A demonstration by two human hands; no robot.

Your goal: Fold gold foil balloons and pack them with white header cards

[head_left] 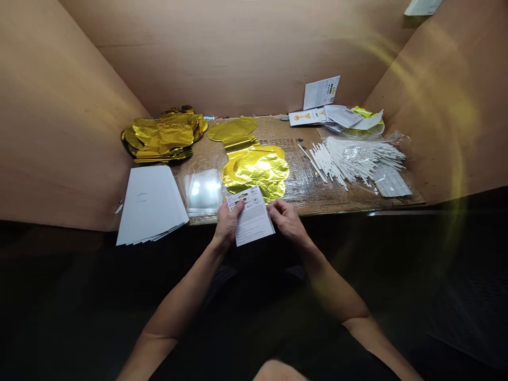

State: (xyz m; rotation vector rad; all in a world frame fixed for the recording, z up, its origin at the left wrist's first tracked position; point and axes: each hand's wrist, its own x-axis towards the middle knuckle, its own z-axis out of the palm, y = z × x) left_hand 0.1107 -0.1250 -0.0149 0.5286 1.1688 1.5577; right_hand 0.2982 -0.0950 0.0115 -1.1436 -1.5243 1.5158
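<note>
Forearms (178,312) overhang a plastic-covered bench (307,188) between plywood walls (238,58).

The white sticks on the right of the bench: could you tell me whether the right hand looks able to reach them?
Probably yes: the right hand holds only the printed card, and just plastic-covered bench lies before the white sticks.

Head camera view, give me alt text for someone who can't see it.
A person's left hand and right hand hold a printed card at the front of a wooden bench. Gold foil balloons, white sticks and a stack of white sheets lie nearby.
</note>
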